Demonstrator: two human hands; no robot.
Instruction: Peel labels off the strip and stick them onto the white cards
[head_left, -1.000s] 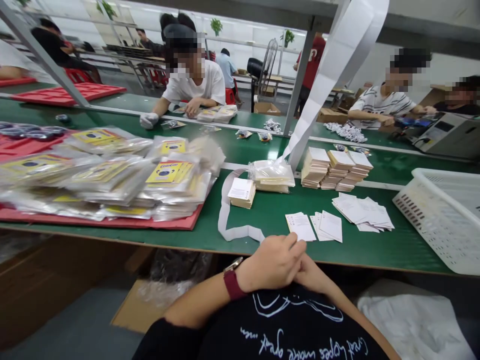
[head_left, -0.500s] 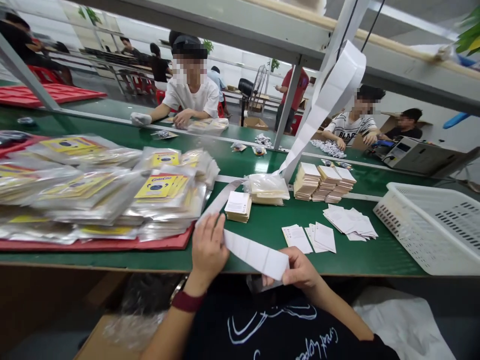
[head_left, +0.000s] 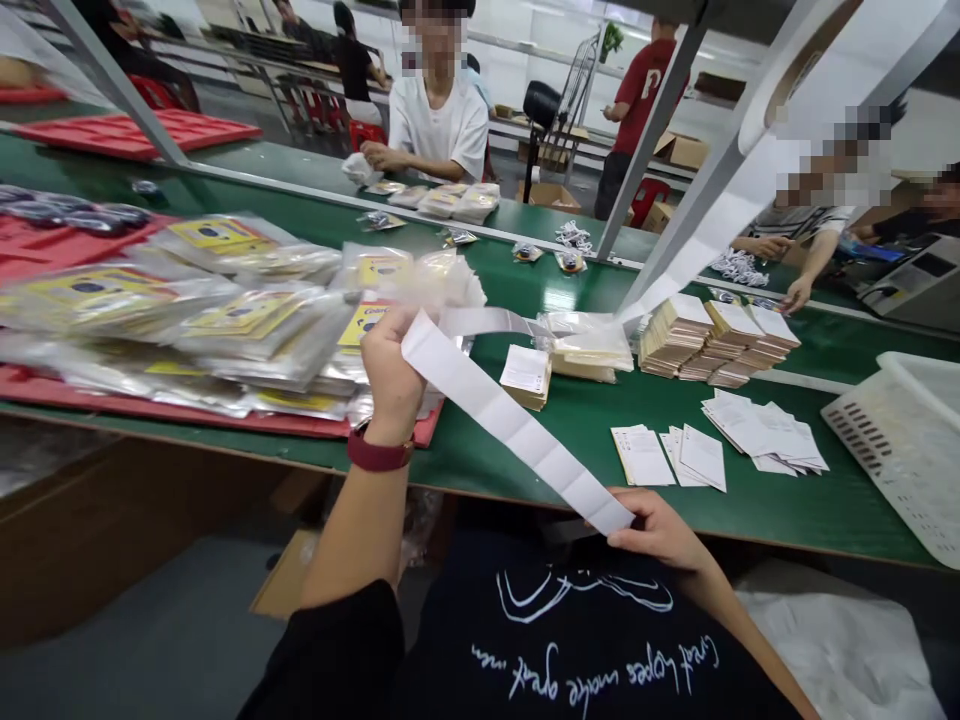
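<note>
A long white strip of labels (head_left: 517, 425) stretches slantwise between my hands, above the bench's front edge. My left hand (head_left: 394, 365) is closed on its upper part, in front of the bagged yellow packs. Lower down to the right, my right hand (head_left: 660, 525) pinches the strip between thumb and fingers. Beyond my left hand the strip runs back over the bench and up to a label roll (head_left: 787, 75) hanging at the upper right. Near the strip stand a small stack of white cards (head_left: 525, 372) and a clear-wrapped bundle (head_left: 589, 345).
Bagged yellow packs (head_left: 247, 320) cover a red tray at left. Tall card stacks (head_left: 675, 335), loose cards (head_left: 765, 432) and a white basket (head_left: 892, 450) lie to the right. A metal post (head_left: 649, 130) rises behind. Co-workers sit across the bench (head_left: 517, 280).
My left hand has moved up and left along the strip, so a longer length spans my hands. My view has shifted; a co-worker's hand at right now reaches to the card stacks.
</note>
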